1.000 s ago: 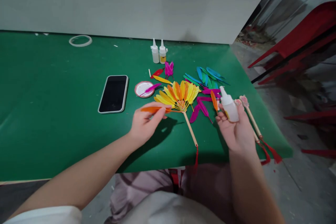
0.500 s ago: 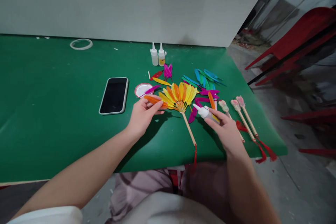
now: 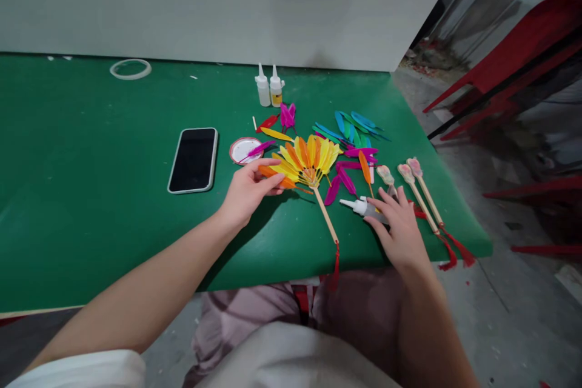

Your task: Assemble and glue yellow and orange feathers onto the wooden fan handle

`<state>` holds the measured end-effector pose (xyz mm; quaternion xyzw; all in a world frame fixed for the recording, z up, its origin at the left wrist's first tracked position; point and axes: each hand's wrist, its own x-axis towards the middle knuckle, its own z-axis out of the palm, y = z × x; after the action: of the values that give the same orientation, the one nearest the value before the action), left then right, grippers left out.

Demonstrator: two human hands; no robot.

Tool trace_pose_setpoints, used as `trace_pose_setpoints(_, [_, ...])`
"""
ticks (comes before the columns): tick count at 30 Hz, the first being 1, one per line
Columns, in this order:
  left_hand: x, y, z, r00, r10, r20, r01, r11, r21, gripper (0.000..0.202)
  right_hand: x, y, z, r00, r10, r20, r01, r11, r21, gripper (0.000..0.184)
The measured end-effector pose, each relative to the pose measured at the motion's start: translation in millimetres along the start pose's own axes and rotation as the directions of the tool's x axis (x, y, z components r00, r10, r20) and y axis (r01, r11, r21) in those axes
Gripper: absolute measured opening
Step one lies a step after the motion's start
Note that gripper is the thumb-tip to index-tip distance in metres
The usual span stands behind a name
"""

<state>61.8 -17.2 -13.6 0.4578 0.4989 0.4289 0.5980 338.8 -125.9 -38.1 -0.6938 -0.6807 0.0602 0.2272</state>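
An orange feather (image 3: 289, 183) is pinched between the thumb and fingers of my left hand (image 3: 248, 191), at the left edge of the feather fan (image 3: 313, 160). Yellow and orange feathers spread out from the fan's wooden handle (image 3: 325, 213), which ends in a red tassel. A white-capped glue bottle (image 3: 359, 207) lies on its side on the table, pointing left. Over its rear end my right hand (image 3: 400, 230) is open, fingers spread; whether a fingertip still touches the bottle is hard to see.
Magenta feathers (image 3: 348, 180) and blue-green feathers (image 3: 357, 127) lie right of the fan. Several tasselled wooden handles (image 3: 421, 188) rest farther right. Two upright glue bottles (image 3: 269, 91), a small white dish (image 3: 240, 148) and a phone (image 3: 193, 160) sit on the green table (image 3: 91, 194).
My right hand has lowered the glue bottle onto the table, and its fingers have spread off it. My left hand keeps the orange feather beside the fan. The view has shifted slightly.
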Motion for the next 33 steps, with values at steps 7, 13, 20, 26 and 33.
trace_pose_setpoints(7, [1,0,0.0,0.999,0.039,0.020,-0.040,0.998,0.054,0.044,-1,5,2,1.000,-0.016,0.000,0.016,1.000,-0.003,0.045])
trace_pose_setpoints(13, [1,1,0.8,0.999,0.032,0.010,-0.033,0.998,0.058,0.050,-1,2,2,1.000,-0.022,-0.002,0.022,1.000,-0.011,0.053])
trace_pose_setpoints(20, [1,1,0.9,1.000,0.031,0.004,-0.031,0.999,0.043,0.051,-1,0,1,0.997,-0.071,0.005,0.071,0.998,0.002,0.054])
trace_pose_setpoints(26, [1,1,0.9,0.999,0.038,0.005,-0.039,0.998,0.042,0.051,-3,-2,-2,0.996,-0.089,0.028,0.089,0.996,-0.027,0.059])
trace_pose_setpoints(33, [1,0,0.5,0.999,0.033,0.007,-0.033,0.999,0.032,0.051,-12,6,-9,0.976,-0.208,0.058,0.209,0.978,-0.004,0.052])
